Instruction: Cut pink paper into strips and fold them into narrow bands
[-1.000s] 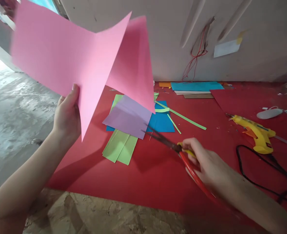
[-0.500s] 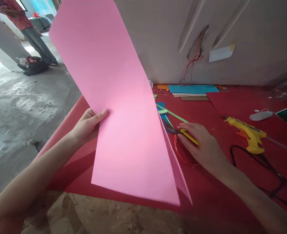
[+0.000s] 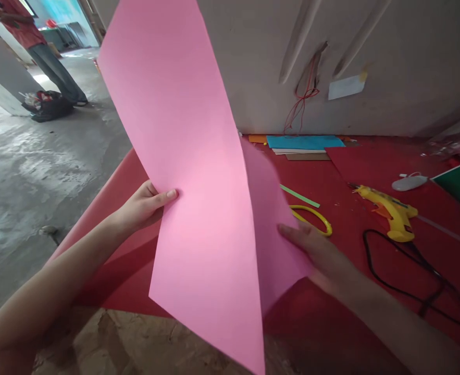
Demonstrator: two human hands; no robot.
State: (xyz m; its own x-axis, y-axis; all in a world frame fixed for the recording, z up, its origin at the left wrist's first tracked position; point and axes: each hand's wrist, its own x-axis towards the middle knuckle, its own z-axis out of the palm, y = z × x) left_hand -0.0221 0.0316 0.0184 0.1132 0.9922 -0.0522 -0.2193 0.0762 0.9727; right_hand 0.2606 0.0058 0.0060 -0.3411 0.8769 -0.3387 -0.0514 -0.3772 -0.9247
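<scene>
A large pink sheet of paper [image 3: 198,208], folded lengthwise, stands raised in front of me. My left hand [image 3: 149,205] pinches its left edge, thumb on the front face and fingers behind. On the other side, my right hand [image 3: 315,247] grips the edge of the rear flap, which is spread away from the front one; its thumb or finger lies on the inner face. Just beyond that hand lie the scissors, of which only a yellow handle loop [image 3: 325,224] shows. A thin green strip [image 3: 300,195] rests behind them.
On the red table covering [image 3: 343,250] lie a yellow glue gun [image 3: 394,213] with a black cable [image 3: 370,252], a grey mouse-like object [image 3: 409,182] and stacked blue sheets [image 3: 306,141] by the wall. A person [image 3: 38,52] stands far left near a black bag [image 3: 52,107].
My right hand has let go of the scissors, leaving them on the table, and has taken hold of the paper's rear flap. The fold has opened wider; my left hand keeps its grip.
</scene>
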